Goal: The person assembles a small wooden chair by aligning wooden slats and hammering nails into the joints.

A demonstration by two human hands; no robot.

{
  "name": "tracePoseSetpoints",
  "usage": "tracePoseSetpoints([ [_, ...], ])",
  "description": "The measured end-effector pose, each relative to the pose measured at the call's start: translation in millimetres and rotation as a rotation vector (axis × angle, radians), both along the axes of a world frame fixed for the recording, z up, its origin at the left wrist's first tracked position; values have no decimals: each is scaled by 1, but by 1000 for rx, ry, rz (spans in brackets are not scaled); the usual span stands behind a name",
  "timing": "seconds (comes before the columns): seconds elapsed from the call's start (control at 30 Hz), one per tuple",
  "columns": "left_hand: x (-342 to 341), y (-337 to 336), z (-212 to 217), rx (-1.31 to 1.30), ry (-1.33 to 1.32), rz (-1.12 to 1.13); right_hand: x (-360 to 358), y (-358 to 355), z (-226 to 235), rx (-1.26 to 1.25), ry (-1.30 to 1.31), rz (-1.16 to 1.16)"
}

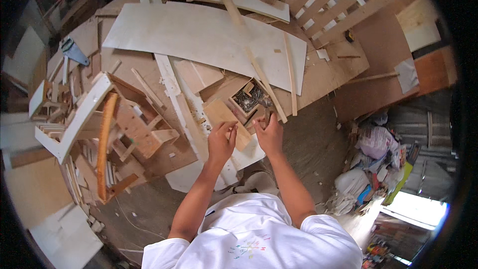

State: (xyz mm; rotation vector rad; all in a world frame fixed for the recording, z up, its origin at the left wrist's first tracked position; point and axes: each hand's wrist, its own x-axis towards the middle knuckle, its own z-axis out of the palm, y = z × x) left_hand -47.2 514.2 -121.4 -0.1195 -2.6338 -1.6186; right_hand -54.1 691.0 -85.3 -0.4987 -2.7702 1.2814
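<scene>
My left hand (221,142) is raised in front of me with the fingers curled together, pinching something too small to make out. My right hand (269,132) is close beside it, fingers bent around a small dark object, possibly a nail or screw. Both hover over a small plywood offcut (225,117) lying on the workbench. Just beyond my right hand sits an open wooden box (249,98) filled with dark metal fasteners. A thin wooden strip (266,85) lies diagonally across the box's right side.
A large pale plywood sheet (199,37) covers the bench behind. A partly built wooden frame (107,122) with a white rail stands at the left. A handsaw (73,51) lies at the far left. Slatted panels (331,5) lean at the back right. Bags and rubbish (373,164) pile up on the right floor.
</scene>
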Motion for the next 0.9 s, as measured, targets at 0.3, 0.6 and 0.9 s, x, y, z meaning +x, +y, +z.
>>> tracePoseSetpoints([
  [0.3, -38, 84, -47, 85, -234, 440, -95, 51, -103, 155, -126, 470],
  [0.6, -42, 103, -55, 12, -189, 556, -120, 48, -88, 203, -203, 654],
  [0.9, -44, 112, -55, 24, -228, 640, -118, 47, -95, 244, -131, 618],
])
